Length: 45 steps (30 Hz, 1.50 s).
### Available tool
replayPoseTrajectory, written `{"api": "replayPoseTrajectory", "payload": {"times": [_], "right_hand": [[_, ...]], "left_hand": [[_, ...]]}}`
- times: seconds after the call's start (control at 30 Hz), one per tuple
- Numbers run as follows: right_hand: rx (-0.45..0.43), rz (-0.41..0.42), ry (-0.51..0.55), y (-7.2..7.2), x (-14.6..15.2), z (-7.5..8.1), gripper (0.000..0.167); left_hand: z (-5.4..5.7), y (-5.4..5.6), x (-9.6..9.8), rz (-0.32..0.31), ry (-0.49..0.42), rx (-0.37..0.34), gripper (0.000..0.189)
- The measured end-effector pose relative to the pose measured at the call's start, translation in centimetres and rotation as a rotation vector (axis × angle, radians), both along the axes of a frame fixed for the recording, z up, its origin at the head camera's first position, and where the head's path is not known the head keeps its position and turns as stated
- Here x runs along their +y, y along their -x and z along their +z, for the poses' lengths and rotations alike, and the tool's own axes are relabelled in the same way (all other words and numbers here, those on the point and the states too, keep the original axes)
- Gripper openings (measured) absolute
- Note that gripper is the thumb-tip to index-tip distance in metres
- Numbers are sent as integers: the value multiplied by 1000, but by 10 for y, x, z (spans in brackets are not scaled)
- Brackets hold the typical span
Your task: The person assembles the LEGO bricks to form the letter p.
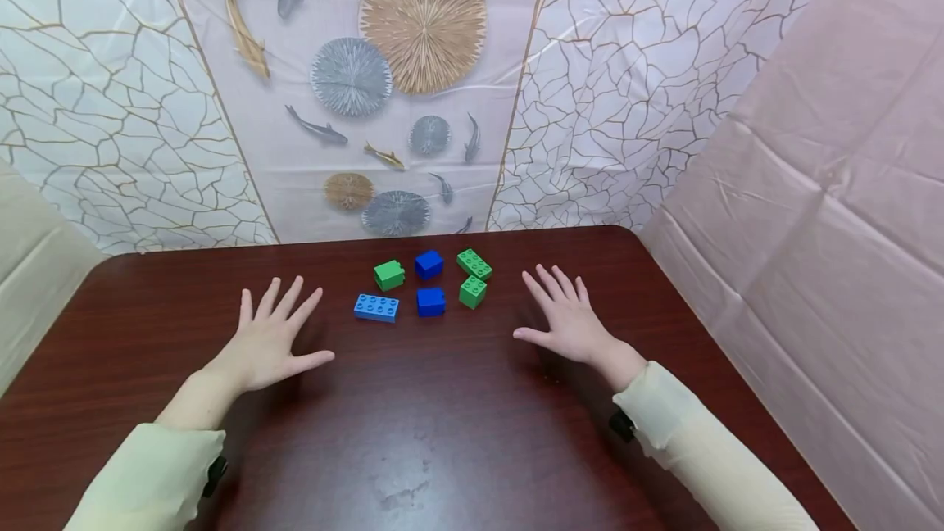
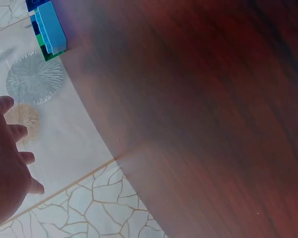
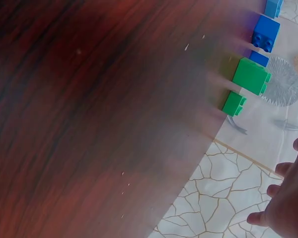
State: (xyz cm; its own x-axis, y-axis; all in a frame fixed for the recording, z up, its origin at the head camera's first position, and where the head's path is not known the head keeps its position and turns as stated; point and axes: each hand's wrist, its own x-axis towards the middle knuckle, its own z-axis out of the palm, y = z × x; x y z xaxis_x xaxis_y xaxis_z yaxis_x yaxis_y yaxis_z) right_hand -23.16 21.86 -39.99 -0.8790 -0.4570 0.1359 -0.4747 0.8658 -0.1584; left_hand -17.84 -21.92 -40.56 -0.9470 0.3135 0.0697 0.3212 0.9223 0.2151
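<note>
Both hands hold nothing, their fingers spread. My left hand (image 1: 267, 344) is to the left of a group of building bricks, nearest the light blue brick (image 1: 376, 308). My right hand (image 1: 566, 319) is to their right, nearest a small green brick (image 1: 473, 292) with studs upward. Behind that one lies a longer green brick (image 1: 474, 264). Two dark blue bricks (image 1: 431, 302) lie in the middle, one behind the other. A further green brick (image 1: 388, 275), on its side, sits behind the light blue one. The right wrist view shows part of the group, including a green brick (image 3: 251, 76).
The bricks lie toward the far edge of a dark reddish-brown wooden table (image 1: 413, 433). Behind it hangs a patterned cloth (image 1: 398, 105) with fish and round motifs. A plain pale cloth (image 1: 833, 211) hangs along the right side.
</note>
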Motion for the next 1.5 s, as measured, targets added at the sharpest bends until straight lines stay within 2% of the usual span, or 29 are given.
{"api": "replayPoseTrajectory", "payload": {"times": [0.2, 0.43, 0.77, 1.07, 1.3, 1.5], "right_hand": [[14, -39, 32, 7, -9, -1, 94], [3, -92, 78, 18, -27, -2, 96], [-146, -181, 278, 34, -51, -7, 85], [-279, -231, 394, 44, -64, -12, 79], [-321, -246, 460, 47, -76, -15, 72], [-331, -253, 466, 49, -81, -19, 67]], "left_hand": [[0, 10, 3, 15, -44, -33, 92], [2, 28, 10, 50, -104, -60, 93], [-5, 51, 23, 115, -211, -135, 95], [-3, 69, 34, 124, -256, -201, 94], [-9, 82, 47, 121, -289, -213, 94], [-12, 90, 59, 122, -301, -210, 87]]}}
